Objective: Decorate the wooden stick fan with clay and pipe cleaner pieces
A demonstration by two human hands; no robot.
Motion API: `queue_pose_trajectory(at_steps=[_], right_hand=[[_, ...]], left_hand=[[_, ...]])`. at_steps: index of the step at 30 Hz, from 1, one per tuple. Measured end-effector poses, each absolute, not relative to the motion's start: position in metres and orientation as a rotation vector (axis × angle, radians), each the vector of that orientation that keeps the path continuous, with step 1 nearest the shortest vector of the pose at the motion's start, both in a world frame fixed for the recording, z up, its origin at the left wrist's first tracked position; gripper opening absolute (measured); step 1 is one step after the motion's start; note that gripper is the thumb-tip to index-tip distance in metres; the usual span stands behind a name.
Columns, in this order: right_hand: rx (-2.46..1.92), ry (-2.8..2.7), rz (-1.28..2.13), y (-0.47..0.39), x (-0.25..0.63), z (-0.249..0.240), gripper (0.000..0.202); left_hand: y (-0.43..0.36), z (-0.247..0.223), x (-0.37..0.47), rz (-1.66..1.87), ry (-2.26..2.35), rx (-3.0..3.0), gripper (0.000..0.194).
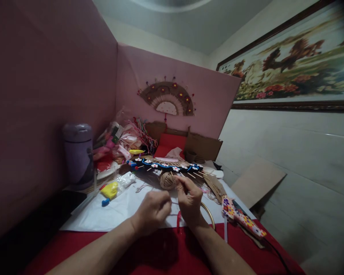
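Observation:
A ball of brown twine (166,181) is just beyond my hands, in front of a fan-shaped craft piece (163,165) with a dark band, white flowers and blue trim. My right hand (189,196) pinches at the right edge of the ball with thumb and forefinger. Left of it, my left hand (153,211) is closed with its back towards me. Whatever its fingers hold is hidden. A red strip (179,220) and a gold-coloured hoop (208,214) show beside my right wrist.
A flower-patterned glue gun (242,217) with a cord lies at the right. On the left are a lilac tumbler (78,154), yellow clay (110,190) in plastic and a heap of bagged materials (129,139). Another decorated fan (169,97) hangs on the pink board (212,95).

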State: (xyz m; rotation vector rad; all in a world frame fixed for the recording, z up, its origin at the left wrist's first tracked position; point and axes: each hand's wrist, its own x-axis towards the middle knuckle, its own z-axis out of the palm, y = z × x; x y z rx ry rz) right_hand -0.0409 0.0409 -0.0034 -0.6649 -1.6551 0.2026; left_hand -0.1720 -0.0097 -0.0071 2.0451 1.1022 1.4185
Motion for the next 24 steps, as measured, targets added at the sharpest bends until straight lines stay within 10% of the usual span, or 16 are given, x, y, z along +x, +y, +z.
queue_pose_trajectory(at_steps=[7,15,24], right_hand=[[-0.709,-1.534,0.329,0.043,-0.041,-0.005,0.017],[-0.701,-1.302,0.376,0.053,-0.030,0.001,0.023],[-0.660,-1.108,0.339,0.058,-0.018,0.020,0.026]], left_hand=[[-0.034,-0.011,-0.144,1.021,0.875,2.758,0.020],[0.002,-0.006,-0.173,1.859,1.601,1.662,0.038],[0.016,-0.019,-0.180,1.455,1.523,1.811,0.017]])
